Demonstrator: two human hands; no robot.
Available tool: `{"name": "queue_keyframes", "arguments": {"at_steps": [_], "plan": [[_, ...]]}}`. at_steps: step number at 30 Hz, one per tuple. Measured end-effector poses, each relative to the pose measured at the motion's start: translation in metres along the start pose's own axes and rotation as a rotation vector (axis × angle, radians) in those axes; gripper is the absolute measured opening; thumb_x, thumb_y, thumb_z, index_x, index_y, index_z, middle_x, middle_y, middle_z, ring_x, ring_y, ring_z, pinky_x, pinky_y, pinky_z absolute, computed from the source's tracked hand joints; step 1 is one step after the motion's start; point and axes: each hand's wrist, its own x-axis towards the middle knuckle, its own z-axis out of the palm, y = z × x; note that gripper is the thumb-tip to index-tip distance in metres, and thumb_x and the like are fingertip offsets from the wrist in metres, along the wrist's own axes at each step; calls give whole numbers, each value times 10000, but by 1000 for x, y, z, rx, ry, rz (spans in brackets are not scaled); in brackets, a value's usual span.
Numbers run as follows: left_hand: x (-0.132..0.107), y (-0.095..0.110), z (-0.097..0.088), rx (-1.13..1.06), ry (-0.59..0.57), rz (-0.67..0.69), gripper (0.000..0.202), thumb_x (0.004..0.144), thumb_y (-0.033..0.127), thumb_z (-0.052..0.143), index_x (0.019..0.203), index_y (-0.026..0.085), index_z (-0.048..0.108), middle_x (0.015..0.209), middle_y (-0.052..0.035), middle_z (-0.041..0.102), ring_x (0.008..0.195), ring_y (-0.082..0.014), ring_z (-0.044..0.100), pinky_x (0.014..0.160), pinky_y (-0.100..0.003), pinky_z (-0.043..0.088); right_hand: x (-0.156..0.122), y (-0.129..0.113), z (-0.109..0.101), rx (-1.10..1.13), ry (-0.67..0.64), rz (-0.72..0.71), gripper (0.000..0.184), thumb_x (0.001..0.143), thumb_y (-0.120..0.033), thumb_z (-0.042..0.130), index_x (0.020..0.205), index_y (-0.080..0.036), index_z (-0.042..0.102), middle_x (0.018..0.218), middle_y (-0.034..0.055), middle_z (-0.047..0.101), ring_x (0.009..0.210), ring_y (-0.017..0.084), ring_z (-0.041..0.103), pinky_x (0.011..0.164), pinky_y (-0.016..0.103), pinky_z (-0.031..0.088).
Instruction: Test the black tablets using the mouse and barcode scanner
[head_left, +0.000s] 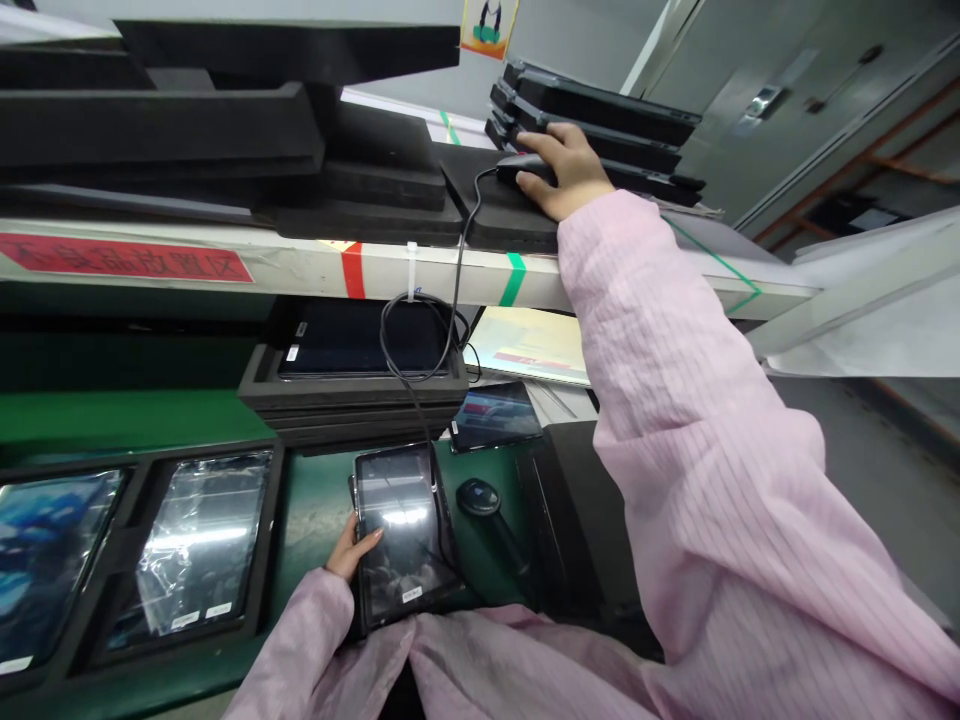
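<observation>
My left hand (355, 548) grips a tablet (397, 545) by its left edge, with the thumb over the dark, glossy screen and the other fingers partly hidden. A second dark edge shows behind that tablet; I cannot tell what it belongs to. Up on the shelf, my right hand (566, 172) is curved over a black computer mouse (517, 165), which sits on a black foam pad (510, 215). The mouse's cable (460, 270) drops over the shelf edge, loops, and runs down across the tablet. Just right of the tablet lies a barcode scanner (480, 498).
Film-covered tablets (202, 540) lie in a black foam tray (274, 520) at left. Another tablet (367, 340) tops a stack of foam trays (352, 405) under the shelf (292, 265). Black foam pieces (157, 135) and stacked black trays (600, 120) load the shelf.
</observation>
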Motion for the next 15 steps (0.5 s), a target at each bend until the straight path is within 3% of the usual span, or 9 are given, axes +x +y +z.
{"name": "queue_keyframes", "arguments": {"at_steps": [2,5,7,9,10,11,12,15], "plan": [[1,-1,-1,-4,-1,5,735,475,348,870,1120,180,561,910,-46,699,804,-197,657,727,-293,503,-5,-3,-10,-7,143,-20,558,875,-385,473,1376,-147,410,1443,21,296,1339,93,274,1139,235,191],[3,-3,-3,11,-20,8,717,490,349,863,1117,184,557,907,-39,699,794,-179,651,724,-276,495,-43,-13,-28,40,524,-140,424,905,-273,386,1248,-65,523,1251,39,484,1211,49,407,1045,172,292],[4,-4,-5,22,-28,11,709,497,352,859,1117,191,555,892,-31,697,779,-171,646,711,-268,492,-96,-21,-29,135,773,-214,424,916,-290,339,1143,-5,555,1102,76,529,1085,41,500,930,160,380],[4,-5,-6,23,-30,11,706,499,353,856,1117,193,555,886,-27,695,773,-167,643,706,-263,491,-169,-28,-10,254,830,-88,416,940,-308,321,1134,-18,547,1106,91,522,1043,66,543,940,225,417],[4,-5,-6,21,-28,11,706,500,352,856,1118,192,555,891,-29,694,779,-166,642,710,-261,490,-210,-32,7,290,768,63,367,942,-298,343,1099,-48,561,1098,97,538,1069,96,542,986,275,418],[4,-5,-5,21,-25,11,706,500,351,855,1119,190,557,897,-31,693,787,-166,642,717,-260,490,-252,-35,28,320,610,259,326,935,-290,364,1087,-82,564,1114,100,551,1111,118,529,1037,319,400],[4,-5,-5,22,-23,13,710,499,352,855,1123,189,558,903,-34,692,794,-168,642,725,-261,490,-291,-38,52,337,456,365,283,907,-263,414,1039,-79,584,1073,124,582,1080,152,553,1017,359,424],[4,-5,-5,36,-19,24,748,492,363,857,1155,190,556,914,-45,687,798,-177,644,740,-271,488,-389,-47,130,412,-151,610,371,763,-217,604,1109,-84,588,1058,148,622,938,181,630,855,328,531]]}}
